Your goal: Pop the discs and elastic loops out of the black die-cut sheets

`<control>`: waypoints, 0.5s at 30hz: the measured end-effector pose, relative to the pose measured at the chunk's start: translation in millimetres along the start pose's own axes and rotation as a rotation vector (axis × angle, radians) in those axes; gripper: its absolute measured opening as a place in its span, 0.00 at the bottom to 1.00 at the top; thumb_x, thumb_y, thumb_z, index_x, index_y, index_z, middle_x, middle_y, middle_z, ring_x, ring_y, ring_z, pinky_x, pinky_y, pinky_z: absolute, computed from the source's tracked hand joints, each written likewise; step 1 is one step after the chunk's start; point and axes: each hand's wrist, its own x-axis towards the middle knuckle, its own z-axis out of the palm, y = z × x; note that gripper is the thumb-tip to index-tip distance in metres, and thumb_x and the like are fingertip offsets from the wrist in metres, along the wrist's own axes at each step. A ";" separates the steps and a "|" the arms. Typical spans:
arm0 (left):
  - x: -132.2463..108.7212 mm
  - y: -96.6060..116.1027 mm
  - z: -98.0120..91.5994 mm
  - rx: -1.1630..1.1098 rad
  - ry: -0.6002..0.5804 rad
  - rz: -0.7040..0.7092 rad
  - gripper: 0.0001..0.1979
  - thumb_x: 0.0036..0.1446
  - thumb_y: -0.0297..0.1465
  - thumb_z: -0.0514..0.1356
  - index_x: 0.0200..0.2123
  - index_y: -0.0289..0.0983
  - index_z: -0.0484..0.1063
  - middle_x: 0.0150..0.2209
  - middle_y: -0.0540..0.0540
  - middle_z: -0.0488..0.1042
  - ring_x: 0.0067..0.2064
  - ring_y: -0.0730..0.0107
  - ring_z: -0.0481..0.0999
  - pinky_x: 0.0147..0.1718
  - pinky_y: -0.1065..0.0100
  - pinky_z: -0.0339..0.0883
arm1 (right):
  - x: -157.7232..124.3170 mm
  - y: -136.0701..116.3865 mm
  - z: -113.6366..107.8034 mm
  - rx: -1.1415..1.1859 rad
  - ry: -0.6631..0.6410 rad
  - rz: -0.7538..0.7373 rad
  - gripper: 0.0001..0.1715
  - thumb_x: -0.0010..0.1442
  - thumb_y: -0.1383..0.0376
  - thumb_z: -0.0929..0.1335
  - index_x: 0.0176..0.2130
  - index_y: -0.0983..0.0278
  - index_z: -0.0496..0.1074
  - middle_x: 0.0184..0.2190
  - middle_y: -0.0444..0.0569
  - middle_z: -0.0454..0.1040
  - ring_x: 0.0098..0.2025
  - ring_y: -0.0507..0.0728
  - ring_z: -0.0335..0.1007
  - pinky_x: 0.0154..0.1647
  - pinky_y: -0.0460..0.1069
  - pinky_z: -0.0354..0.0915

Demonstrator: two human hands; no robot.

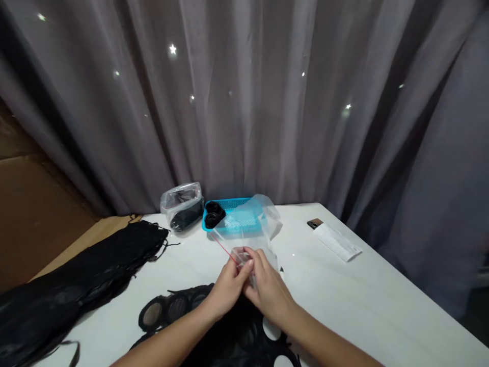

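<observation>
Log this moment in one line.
left hand and right hand: holding clear bag | behind bag: blue basket, black coils inside | far left: black bundle

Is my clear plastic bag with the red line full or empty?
The clear red-lined plastic bag looks empty where the blue plastic basket shows through; cannot tell where your left hand and right hand cover it.

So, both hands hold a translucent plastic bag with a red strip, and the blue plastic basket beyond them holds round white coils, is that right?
One slip: the head view shows round black coils, not white ones, in the blue plastic basket. The left hand and right hand do hold the translucent plastic bag.
</observation>
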 end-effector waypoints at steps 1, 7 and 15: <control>-4.0 -1.3 -4.3 0.004 0.042 -0.015 0.22 0.68 0.44 0.53 0.58 0.36 0.60 0.53 0.38 0.73 0.53 0.60 0.74 0.57 0.58 0.63 | -3.6 -6.2 6.9 0.020 -0.038 -0.007 0.42 0.56 0.70 0.67 0.67 0.64 0.51 0.53 0.60 0.65 0.51 0.64 0.71 0.48 0.57 0.73; -34.6 -0.8 -41.8 0.030 0.040 -0.107 0.17 0.60 0.43 0.62 0.40 0.34 0.74 0.38 0.42 0.77 0.42 0.59 0.76 0.44 0.63 0.68 | -17.0 -11.2 23.8 0.062 -0.128 -0.029 0.48 0.59 0.67 0.69 0.70 0.57 0.44 0.54 0.59 0.64 0.47 0.64 0.74 0.44 0.60 0.75; -43.6 19.6 -46.7 -0.055 0.037 -0.133 0.16 0.46 0.35 0.72 0.34 0.35 0.70 0.27 0.49 0.75 0.30 0.68 0.74 0.32 0.70 0.66 | -14.2 -31.1 0.4 0.180 -0.127 -0.025 0.29 0.54 0.60 0.76 0.52 0.59 0.66 0.45 0.53 0.73 0.47 0.64 0.73 0.45 0.56 0.72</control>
